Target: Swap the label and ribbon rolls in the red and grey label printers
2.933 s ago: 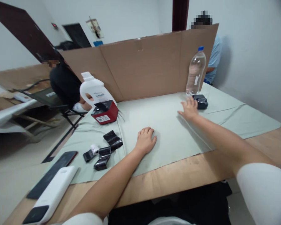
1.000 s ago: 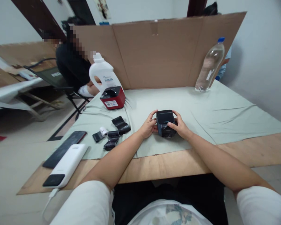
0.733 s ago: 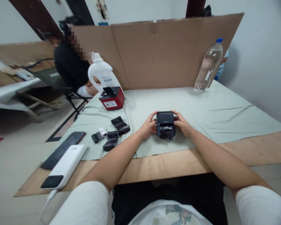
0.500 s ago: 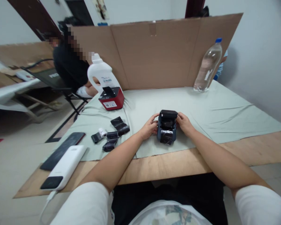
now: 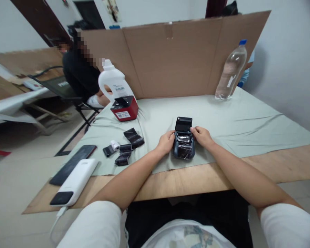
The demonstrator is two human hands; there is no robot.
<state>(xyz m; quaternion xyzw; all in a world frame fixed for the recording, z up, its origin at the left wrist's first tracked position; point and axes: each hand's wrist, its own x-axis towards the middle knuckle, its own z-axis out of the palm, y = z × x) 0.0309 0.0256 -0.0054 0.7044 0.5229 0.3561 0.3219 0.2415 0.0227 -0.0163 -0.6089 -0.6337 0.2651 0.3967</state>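
Observation:
On the green cloth in front of me rests a small dark portable printer (image 5: pixel 184 146), its lid (image 5: pixel 183 124) swung up and back. A shiny black strip (image 5: pixel 184 150) lies across its front, and the open bay shows below the lid. My left hand (image 5: pixel 167 142) grips the printer's left side, fingers partly hidden behind it. At the right edge near the hinge, my right hand (image 5: pixel 202 135) holds on with thumb and fingers closed. Left of the printer lie crumpled black strips (image 5: pixel 130 144) and a small white paper roll (image 5: pixel 115 145).
A red box (image 5: pixel 125 109) stands before a white jug (image 5: pixel 116 82); a water bottle (image 5: pixel 231 72) leans against the cardboard screen (image 5: pixel 170 62). A phone (image 5: pixel 73 163) and a white power bank (image 5: pixel 77 181) with a cable lie front left. A seated person (image 5: pixel 80 74) is beyond the table.
The printer's lid has swung further back, showing its inner face and the bay. My left hand's fingers have closed in against the printer's side; my right hand stays by the lid.

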